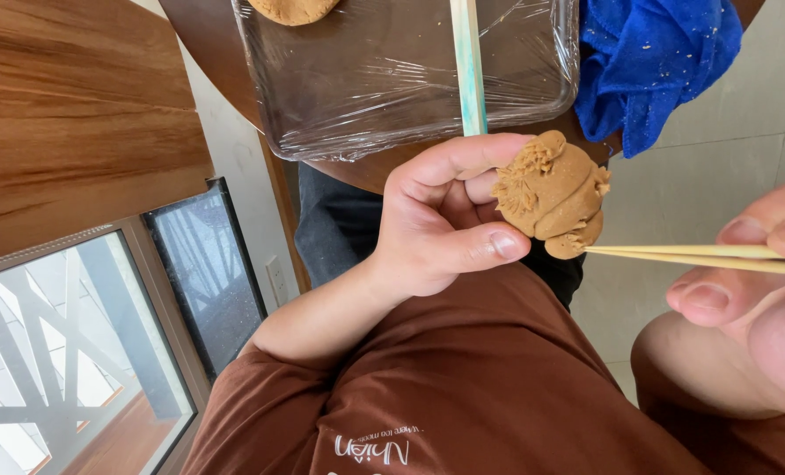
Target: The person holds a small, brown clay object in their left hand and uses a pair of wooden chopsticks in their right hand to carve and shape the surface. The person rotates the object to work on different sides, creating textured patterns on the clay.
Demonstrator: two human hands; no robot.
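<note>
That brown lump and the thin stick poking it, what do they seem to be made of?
The brown lump looks like soft modelling clay or dough: matte, with combed, frayed ridges. The thin stick looks like pale bare wood or bamboo, unvarnished, tapering to a point.

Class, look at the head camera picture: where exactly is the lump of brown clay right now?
The brown clay lump sits right of centre, pinched in the left hand, below the wrapped tray, with the thin wooden stick from the right hand touching its lower edge.
</note>
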